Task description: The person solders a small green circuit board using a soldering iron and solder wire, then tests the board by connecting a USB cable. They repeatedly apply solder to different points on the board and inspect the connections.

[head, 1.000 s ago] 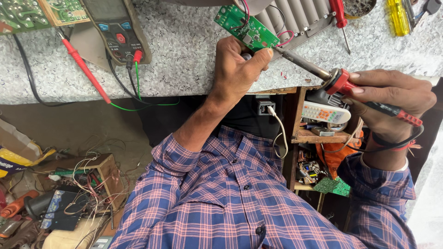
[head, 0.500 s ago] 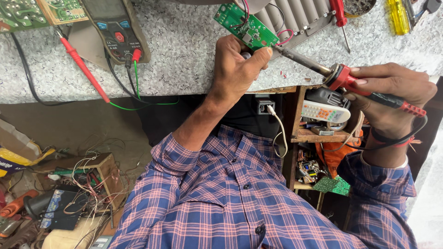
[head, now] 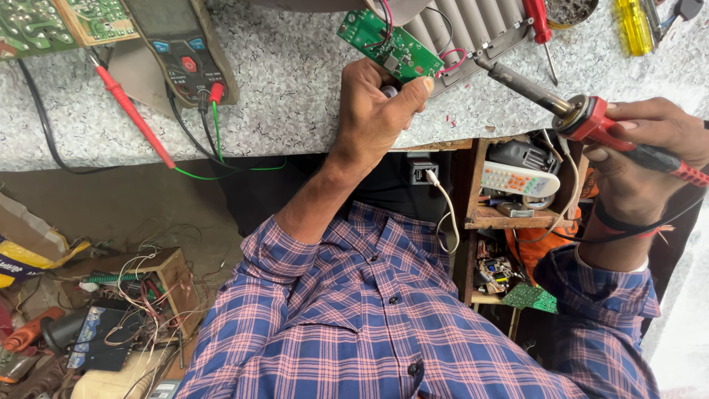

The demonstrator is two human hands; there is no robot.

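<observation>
Worktop (head: pixel 295 96): speckled grey stone, flat, with a straight front edge. Left hand (head: pixel 377 111): fingers curled shut, thumb pressed toward the forefinger, clamped on the near edge of a small green circuit board (head: pixel 388 46), a thin rectangle lying tilted just beyond the fingertips with red and pink wires at its far end. Right hand (head: pixel 642 159): fingers wrapped tight around the red handle of a soldering iron (head: pixel 561 103); its dark metal shaft sticks out past the thumb, tip close to the board's right end beside a ribbed grey metal block (head: pixel 458 29). Meter (head: pixel 181 48): dark, boxy, red button, with a red probe (head: pixel 129 111) and a green lead. Shelf below the edge: a white remote control (head: pixel 521 179), long, with coloured buttons. Top right: yellow screwdriver (head: pixel 635 26).
</observation>
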